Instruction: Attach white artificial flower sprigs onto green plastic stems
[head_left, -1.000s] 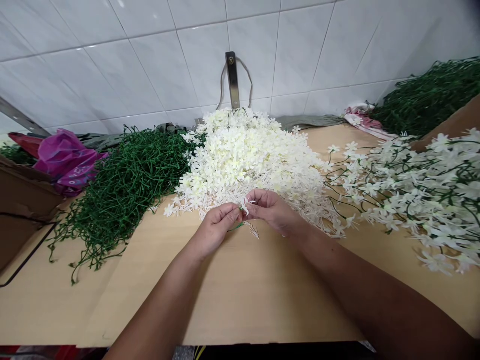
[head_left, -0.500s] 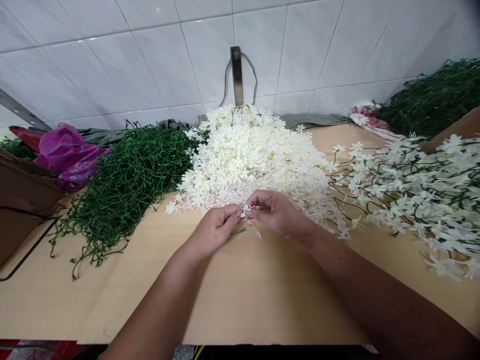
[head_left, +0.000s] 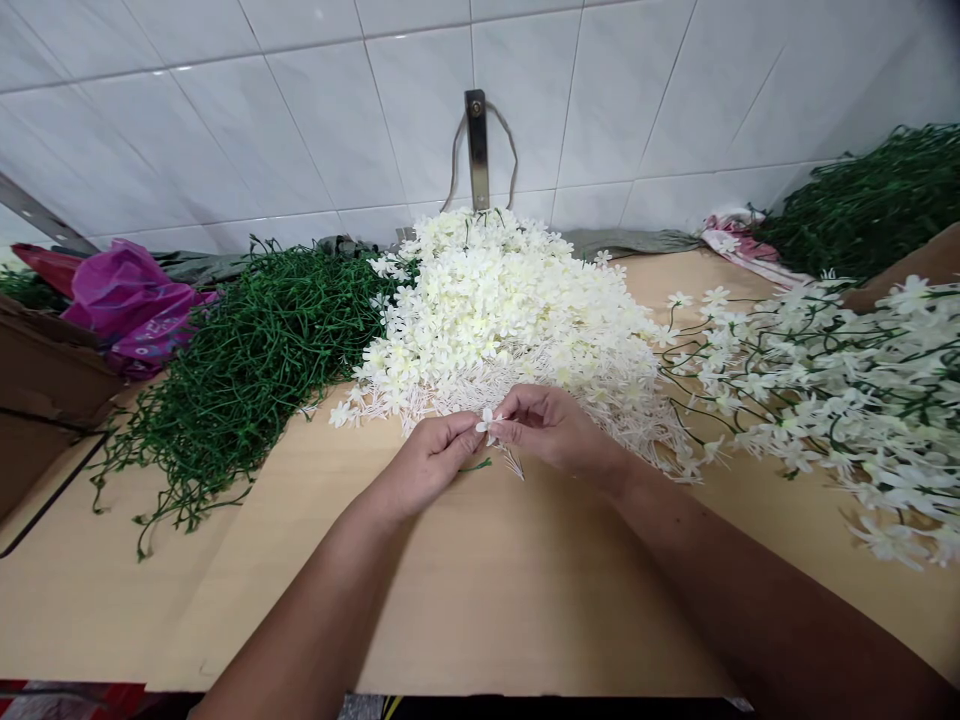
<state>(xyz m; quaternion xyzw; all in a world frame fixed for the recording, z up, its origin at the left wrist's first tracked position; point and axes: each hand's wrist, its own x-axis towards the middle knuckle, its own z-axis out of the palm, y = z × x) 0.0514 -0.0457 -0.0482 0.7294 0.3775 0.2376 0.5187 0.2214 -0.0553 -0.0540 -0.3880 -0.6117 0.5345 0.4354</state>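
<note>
My left hand (head_left: 430, 461) is closed in a pinch on a thin green stem (head_left: 475, 466) whose tip pokes out below its fingers. Touching it fingertip to fingertip, my right hand (head_left: 550, 427) is pinched on a small white flower (head_left: 486, 423). Both hands hover just above the wooden table (head_left: 480, 590), at the near edge of a big heap of loose white flowers (head_left: 495, 310). A pile of bare green stems (head_left: 255, 350) lies to the left of the hands.
Finished stems with white flowers (head_left: 840, 390) lie spread on the right. More green stems (head_left: 870, 200) sit at the far right by the tiled wall. A brown cardboard box (head_left: 37, 390) and a purple bag (head_left: 127, 305) stand at the left.
The hands have stayed together at the same spot, with only small finger movement on the flower and stem. The view has shifted slightly.
</note>
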